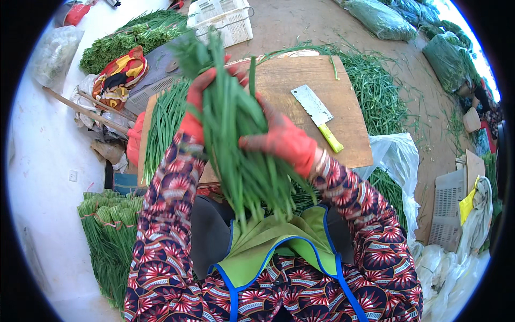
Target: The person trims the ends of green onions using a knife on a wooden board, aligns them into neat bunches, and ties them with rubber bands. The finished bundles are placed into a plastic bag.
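A loose bunch of long green leafy stalks, like garlic chives, hangs over the near edge of a wooden board, blurred by motion. My left hand, in a red glove, is closed round its upper part. My right hand, also red-gloved, lies against the bunch's right side with the thumb across the leaves; its hold is unclear. A cleaver with a yellow handle rests on the board to the right. More stalks lie on the board's left side.
Cut leaves are heaped beyond the board's right side. Tied bundles stand at the lower left, others at the upper left. A white plastic crate is behind. A clear plastic bag hangs at the right. Part of another person shows far right.
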Motion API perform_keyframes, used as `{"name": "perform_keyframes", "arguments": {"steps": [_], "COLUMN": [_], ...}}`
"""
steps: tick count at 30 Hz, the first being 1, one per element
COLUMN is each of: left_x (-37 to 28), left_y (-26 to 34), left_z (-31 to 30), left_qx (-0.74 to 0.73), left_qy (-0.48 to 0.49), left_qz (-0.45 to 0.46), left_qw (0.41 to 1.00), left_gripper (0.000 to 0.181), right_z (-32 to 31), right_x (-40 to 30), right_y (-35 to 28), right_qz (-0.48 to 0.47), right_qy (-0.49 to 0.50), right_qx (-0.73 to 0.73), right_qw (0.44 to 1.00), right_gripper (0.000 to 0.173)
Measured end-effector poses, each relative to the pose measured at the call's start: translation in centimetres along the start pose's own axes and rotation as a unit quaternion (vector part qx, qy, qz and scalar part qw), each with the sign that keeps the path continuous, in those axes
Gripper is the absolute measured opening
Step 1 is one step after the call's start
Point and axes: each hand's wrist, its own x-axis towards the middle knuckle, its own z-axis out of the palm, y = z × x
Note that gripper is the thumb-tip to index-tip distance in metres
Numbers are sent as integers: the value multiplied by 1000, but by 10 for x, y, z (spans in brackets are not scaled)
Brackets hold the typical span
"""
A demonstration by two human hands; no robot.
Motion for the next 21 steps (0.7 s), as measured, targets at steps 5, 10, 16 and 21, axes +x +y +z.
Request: {"name": "perform_keyframes", "arguments": {"steps": [5,10,16,21], "left_x": [56,-5,-115,-121], "left_y": [-18,-7,-20,-81], "left_z": [-81,-156,-129,-101], "left_qx": [313,432,404,467], "left_qy": [153,231,333,321], "left_qz": [-164,-78,-158,-158], "left_qw": [923,868,837,808], "left_gripper": [68,87,97,99], "right_z": [-50,-68,-105,-55], "right_x": [43,39,-12,-26], "right_y": [82,144,145,136], "right_qz": [77,88,173,100], "right_qy": [76,266,331,184], "right_qx": [-49,-229,-114,12], "right_qw": [993,932,921,978], "right_gripper": [99,86,91,92]}}
